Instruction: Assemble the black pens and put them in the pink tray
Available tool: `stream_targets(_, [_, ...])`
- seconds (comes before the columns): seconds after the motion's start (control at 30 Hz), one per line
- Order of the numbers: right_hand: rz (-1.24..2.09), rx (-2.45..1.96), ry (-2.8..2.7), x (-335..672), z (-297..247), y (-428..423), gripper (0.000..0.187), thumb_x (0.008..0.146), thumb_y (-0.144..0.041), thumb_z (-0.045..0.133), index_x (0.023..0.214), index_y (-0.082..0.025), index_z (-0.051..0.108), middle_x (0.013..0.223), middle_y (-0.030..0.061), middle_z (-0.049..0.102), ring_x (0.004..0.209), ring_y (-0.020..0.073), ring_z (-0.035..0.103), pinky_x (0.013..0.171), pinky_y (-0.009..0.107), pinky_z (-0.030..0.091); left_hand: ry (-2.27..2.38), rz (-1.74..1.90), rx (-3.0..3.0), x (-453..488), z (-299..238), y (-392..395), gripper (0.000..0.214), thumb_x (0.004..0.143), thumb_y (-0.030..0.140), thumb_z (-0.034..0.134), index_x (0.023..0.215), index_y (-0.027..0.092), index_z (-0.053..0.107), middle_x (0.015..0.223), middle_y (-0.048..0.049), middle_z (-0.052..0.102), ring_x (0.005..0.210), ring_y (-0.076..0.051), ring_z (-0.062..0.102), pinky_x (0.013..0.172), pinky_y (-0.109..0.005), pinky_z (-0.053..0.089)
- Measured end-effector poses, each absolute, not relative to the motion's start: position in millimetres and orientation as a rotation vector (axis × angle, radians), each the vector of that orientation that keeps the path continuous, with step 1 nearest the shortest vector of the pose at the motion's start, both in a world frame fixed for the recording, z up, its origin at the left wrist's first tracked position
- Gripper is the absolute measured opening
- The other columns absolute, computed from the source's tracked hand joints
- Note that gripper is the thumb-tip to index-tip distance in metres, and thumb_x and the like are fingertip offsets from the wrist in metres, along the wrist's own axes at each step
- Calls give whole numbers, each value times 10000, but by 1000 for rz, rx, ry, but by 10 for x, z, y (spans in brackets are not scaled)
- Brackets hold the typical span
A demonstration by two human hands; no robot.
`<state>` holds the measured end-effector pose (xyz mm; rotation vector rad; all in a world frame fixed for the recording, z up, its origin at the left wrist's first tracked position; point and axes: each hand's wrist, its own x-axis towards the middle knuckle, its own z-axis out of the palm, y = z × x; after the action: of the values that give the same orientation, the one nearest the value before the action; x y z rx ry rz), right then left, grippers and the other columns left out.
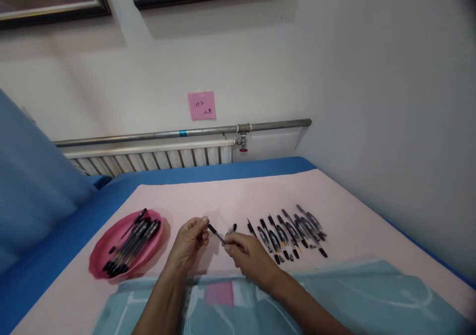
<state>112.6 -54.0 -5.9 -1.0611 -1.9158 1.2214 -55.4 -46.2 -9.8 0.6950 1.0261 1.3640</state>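
A pen [216, 233] with a black end and a clear, greyish barrel is held at a slant between my two hands. The fingers of my left hand [189, 242] are pinched at its black end. My right hand [253, 261] grips the lower, clear end between thumb and fingers. Just behind the right fingers a dark pen cap [231, 229] lies on the pink cloth, partly hidden. On the right, several pen parts [282, 233], black-gripped barrels and clear-and-black caps, are spread in rows. To the left, a pink oval tray [97, 248] holds several black capped pens [134, 245].
A pale pink cloth [178, 196] covers the blue-edged table [260, 166]. Teal fabric [334, 295] with a pink patch [220, 294] lies along the near edge. A radiator [178, 156], pipe [148, 137] and wall stand behind, with a blue curtain [33, 186] at the left.
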Motion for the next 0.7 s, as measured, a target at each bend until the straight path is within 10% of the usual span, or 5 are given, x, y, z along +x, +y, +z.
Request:
stream_targets(0.37, [563, -1080, -2181, 1152, -79, -569, 144, 797, -134, 428, 842, -177, 558, 804, 34, 544, 737, 140, 500, 653, 236, 358, 1126, 1450, 668, -432, -125, -477, 321, 592, 357, 708, 564, 150, 465, 456, 66, 458, 415, -46, 403, 421, -178, 308])
stream_targets(0.7, [1610, -1143, -1551, 1091, -86, -517, 141, 752, -258, 428, 687, -175, 521, 454, -71, 372, 374, 66, 331, 387, 193, 242, 1052, 1435, 665, -446, -78, -492, 275, 570, 318, 728, 697, 110, 601, 507, 39, 506, 436, -46, 432, 423, -174, 323])
